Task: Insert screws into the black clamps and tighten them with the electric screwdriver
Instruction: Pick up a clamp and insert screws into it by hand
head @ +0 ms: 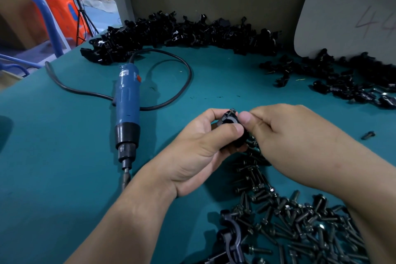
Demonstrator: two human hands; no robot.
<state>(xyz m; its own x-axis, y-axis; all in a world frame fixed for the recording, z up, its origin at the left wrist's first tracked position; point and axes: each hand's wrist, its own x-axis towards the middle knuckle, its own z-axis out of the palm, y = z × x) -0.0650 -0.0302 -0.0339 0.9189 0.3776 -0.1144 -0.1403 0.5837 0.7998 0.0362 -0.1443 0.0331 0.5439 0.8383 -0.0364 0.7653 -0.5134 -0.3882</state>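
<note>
Bare green tabletop (pixel 53 178) lay open left of my left hand (pixel 192 150), broken only by the electric screwdriver (pixel 127 100) lying lengthwise nearby, its cord (pixel 190 75) looping behind it. A clear strip ran between my hands and the heaped black clamps (pixel 182 34) along the back wall. Loose screws (pixel 300 225) littered the near right; more clamps (pixel 347 83) crowded the far right beneath a grey board (pixel 347 13).

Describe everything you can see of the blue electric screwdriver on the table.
The electric screwdriver lies flat on the teal table, bit pointing toward the person. Its body looks like blue plastic with an orange-red switch, a black collar and a metal chuck. A black cable loops from its rear end. Nothing grips it; the left forearm hides the bit's tip.
</note>
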